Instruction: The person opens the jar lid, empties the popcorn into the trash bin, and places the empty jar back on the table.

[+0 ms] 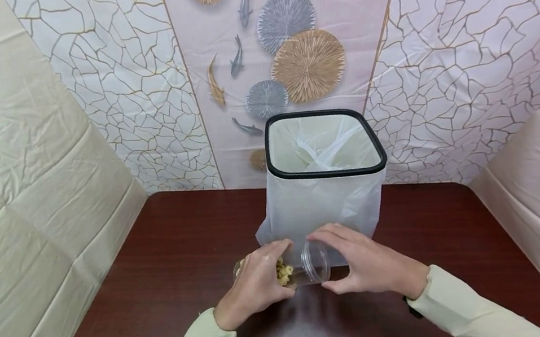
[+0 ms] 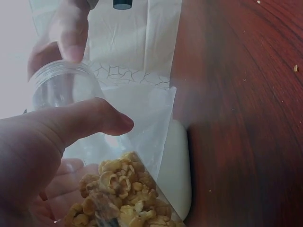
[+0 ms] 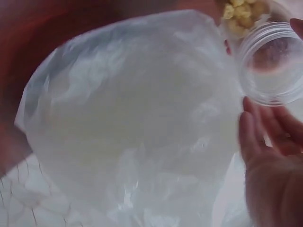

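Note:
A clear plastic jar [image 1: 298, 274] lies on its side in the air between both hands, close in front of the lined bin. Golden popcorn [image 2: 125, 191] is heaped toward its left, bottom end. My left hand [image 1: 255, 280] grips the jar around the popcorn end, thumb along the near side. At the other end, my right hand [image 1: 367, 265] holds the ringed, see-through mouth [image 3: 270, 64] between its thumb and fingertips. The right wrist view shows the fingertips right at that rim. Part of the popcorn is hidden behind the left hand.
A white bin with a black rim [image 1: 329, 174] and a translucent liner bag [image 3: 132, 118] stands on the dark red wooden table [image 1: 183, 248], just beyond the hands. Small crumbs [image 2: 296, 68] dot the tabletop. Patterned cloth [image 1: 136, 83] hangs behind, with cream cloth at both sides.

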`<action>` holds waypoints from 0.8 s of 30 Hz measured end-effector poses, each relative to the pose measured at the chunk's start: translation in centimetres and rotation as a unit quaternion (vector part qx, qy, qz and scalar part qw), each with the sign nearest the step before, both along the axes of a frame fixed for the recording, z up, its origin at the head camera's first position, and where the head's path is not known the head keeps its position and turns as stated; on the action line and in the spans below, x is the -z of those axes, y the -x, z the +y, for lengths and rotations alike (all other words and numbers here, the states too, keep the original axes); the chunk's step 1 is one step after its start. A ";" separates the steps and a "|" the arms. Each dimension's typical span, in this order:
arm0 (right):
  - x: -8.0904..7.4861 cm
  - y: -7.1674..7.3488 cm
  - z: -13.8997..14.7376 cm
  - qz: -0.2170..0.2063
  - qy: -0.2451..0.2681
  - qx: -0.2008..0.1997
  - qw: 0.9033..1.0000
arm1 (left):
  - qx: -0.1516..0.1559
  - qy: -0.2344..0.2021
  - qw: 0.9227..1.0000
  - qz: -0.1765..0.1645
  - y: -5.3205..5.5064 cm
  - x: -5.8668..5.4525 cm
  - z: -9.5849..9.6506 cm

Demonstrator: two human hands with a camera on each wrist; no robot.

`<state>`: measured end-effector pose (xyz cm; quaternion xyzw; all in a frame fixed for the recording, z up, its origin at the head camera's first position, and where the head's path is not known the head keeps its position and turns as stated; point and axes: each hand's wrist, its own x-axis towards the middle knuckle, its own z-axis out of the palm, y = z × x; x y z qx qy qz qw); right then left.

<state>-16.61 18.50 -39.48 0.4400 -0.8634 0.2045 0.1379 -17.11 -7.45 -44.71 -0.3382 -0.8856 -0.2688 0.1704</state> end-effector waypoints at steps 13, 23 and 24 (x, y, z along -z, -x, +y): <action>-0.3 -0.6 0.8 -0.019 0.017 0.060 0.998 | -0.001 -0.003 1.000 -0.005 0.0 0.0 0.0; -0.2 -0.8 -0.1 -0.182 0.053 0.146 0.971 | -0.004 0.000 1.000 0.000 0.0 0.1 0.1; -0.1 -0.9 -0.1 -0.187 0.051 0.148 0.970 | -0.004 0.001 1.000 0.001 0.0 0.1 0.2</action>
